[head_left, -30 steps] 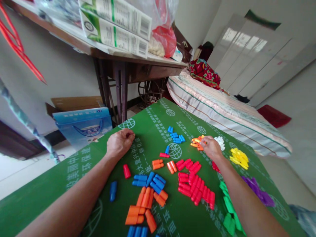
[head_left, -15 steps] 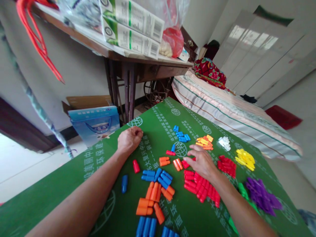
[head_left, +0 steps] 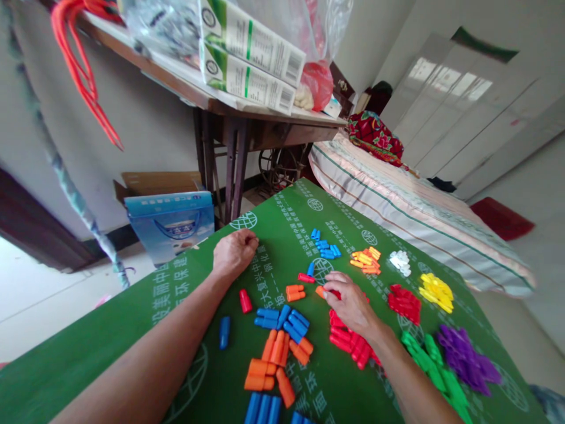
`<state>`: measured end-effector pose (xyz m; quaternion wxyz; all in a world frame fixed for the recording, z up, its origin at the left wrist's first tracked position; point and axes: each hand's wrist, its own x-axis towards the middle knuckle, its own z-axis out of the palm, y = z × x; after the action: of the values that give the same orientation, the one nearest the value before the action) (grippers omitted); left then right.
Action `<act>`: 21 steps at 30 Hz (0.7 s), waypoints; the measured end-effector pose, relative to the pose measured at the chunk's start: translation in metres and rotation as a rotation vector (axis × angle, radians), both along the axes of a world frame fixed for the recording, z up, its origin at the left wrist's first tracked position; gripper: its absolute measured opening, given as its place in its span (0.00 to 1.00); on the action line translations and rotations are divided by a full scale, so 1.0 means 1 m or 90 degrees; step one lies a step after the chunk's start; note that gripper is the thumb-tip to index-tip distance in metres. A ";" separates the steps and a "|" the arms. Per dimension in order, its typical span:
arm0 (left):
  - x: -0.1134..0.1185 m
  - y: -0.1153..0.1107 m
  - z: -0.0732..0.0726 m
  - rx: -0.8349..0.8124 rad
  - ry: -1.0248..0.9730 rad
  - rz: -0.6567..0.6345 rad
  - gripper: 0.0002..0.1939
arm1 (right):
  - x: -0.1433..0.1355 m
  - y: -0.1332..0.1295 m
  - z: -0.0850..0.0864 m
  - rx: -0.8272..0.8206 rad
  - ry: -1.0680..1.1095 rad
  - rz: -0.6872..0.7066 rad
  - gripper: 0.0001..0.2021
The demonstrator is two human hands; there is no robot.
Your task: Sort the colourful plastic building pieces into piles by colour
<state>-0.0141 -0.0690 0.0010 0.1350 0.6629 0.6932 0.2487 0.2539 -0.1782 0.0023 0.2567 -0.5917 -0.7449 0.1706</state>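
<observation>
My left hand [head_left: 235, 254] rests curled on the far left edge of the green board [head_left: 269, 224], and nothing shows in its closed fingers. Thumb and fingertips of my right hand [head_left: 351, 301] close around an orange plastic cap [head_left: 320, 291], whose left end sticks out. Under and beside that hand lie several red caps [head_left: 353, 341], partly hidden by it. To its left are a pair of orange caps [head_left: 295, 292], a thin red cap [head_left: 306, 278] and a small blue cap [head_left: 311, 269]. A lone red cap [head_left: 245, 301] and a blue cap [head_left: 224, 333] lie near my left forearm.
Blue caps [head_left: 282, 318] and orange caps [head_left: 277, 347] are grouped nearer me. Along the right lie piles of white [head_left: 400, 262], yellow [head_left: 436, 291], red [head_left: 404, 303], green [head_left: 436, 365] and purple pieces [head_left: 468, 358]. A desk [head_left: 265, 121] and bed [head_left: 410, 194] stand beyond.
My right hand has moved slightly left and down onto the orange caps, its spread fingers now drawn together on one. My left hand stays put. The view has shifted a little.
</observation>
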 end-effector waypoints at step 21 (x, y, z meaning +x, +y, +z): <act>-0.001 0.002 0.010 -0.051 0.021 0.002 0.17 | 0.115 0.046 -0.015 0.166 -0.061 -0.203 0.07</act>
<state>-0.0152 -0.0666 0.0105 0.1498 0.6599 0.7056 0.2100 0.3689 -0.1326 -0.0132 0.3196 -0.6711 -0.6690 0.0017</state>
